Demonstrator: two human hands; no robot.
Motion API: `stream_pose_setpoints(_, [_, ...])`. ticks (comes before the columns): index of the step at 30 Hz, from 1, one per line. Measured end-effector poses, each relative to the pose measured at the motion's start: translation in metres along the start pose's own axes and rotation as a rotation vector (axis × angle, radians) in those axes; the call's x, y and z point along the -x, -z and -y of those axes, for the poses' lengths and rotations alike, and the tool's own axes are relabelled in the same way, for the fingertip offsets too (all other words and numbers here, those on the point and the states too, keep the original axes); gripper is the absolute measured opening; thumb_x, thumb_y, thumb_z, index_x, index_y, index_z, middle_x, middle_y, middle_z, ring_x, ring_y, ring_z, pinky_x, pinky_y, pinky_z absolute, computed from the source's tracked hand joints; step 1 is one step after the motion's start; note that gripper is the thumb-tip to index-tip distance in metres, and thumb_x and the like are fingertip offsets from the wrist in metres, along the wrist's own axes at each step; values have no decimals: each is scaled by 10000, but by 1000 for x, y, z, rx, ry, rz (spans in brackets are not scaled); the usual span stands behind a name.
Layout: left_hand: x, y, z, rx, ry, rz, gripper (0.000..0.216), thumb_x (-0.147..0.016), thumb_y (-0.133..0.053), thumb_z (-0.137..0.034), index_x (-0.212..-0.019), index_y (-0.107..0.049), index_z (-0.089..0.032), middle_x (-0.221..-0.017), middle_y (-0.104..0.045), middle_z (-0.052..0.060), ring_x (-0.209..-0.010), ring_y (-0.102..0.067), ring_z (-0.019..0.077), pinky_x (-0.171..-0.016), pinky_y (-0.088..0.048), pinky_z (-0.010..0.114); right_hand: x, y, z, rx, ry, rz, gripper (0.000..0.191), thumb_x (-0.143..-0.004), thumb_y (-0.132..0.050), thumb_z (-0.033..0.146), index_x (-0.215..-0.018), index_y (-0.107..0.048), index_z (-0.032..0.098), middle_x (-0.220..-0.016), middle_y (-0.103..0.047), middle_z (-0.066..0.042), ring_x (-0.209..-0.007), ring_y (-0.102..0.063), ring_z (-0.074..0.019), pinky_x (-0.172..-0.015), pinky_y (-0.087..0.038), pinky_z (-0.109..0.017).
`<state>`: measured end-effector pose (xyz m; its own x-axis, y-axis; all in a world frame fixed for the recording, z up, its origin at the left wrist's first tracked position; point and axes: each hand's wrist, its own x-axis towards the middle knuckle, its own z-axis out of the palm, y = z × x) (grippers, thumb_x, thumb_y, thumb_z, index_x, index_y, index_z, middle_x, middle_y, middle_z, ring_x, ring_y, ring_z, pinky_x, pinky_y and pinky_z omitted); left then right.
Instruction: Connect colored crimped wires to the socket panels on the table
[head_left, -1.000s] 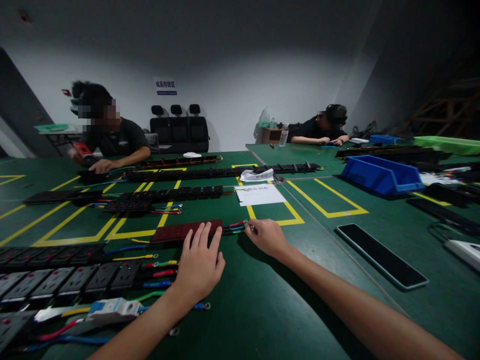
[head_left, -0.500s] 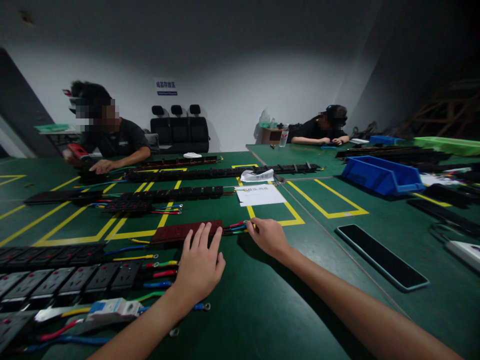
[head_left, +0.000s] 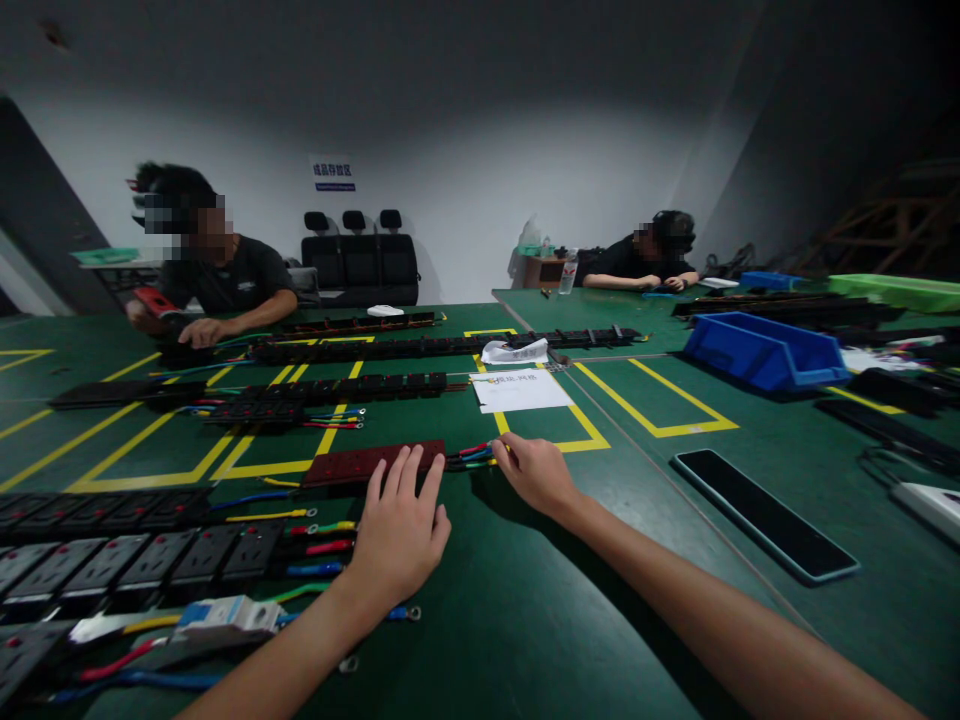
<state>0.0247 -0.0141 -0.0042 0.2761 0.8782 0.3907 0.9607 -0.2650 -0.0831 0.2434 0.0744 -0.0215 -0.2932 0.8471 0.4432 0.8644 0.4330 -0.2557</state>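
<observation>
My left hand [head_left: 401,530] lies with fingers spread, its fingertips resting on a dark red strip [head_left: 352,462] on the green table. From the strip's right end come red, blue, green and black wires [head_left: 472,455]. My right hand [head_left: 536,472] pinches the ends of these wires between thumb and fingers, which hide the tips. Left of my left hand, wires with ring terminals [head_left: 330,545] stick out of black socket strips [head_left: 172,560]. A white and blue circuit breaker [head_left: 229,617] lies among the wires near my left forearm.
A phone [head_left: 765,515] lies right of my right arm, with a blue bin [head_left: 765,352] beyond it. White paper [head_left: 521,392] and more black strips [head_left: 360,385] are ahead. Across the table, one person [head_left: 225,270] holds a red tool [head_left: 154,303]; another person [head_left: 637,262] leans on the table.
Both my hands and the red strip stay in place. The person at the far left has shifted their head slightly to the left.
</observation>
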Motion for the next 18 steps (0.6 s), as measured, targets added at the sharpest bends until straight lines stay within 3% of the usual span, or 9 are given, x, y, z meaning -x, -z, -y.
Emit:
stream_pose_setpoints(8, [-1,2,-1,2,1,12,564,-938,-464,-317,-1487,-483,-187,-1522,-486,162,-1423,-420,333,-1161,-328,561,-1,-2,-3,13,18,26,473,-1043,-367,393,-724,-658,199,-650,-692,-43,-566,-592,-133,-572,-189,-296])
stream_pose_setpoints(18, [0,0,-1,-1,1,-2,561,-933,-469,-308,-1482,-490,-193,-1527,-480,159,-1427,-417,335,-1163,-333,565,-1,1,-1,8,19,40,470,-1043,-367,388,-727,-657,197,-642,-685,-45,-559,-581,-134,-576,-185,-302])
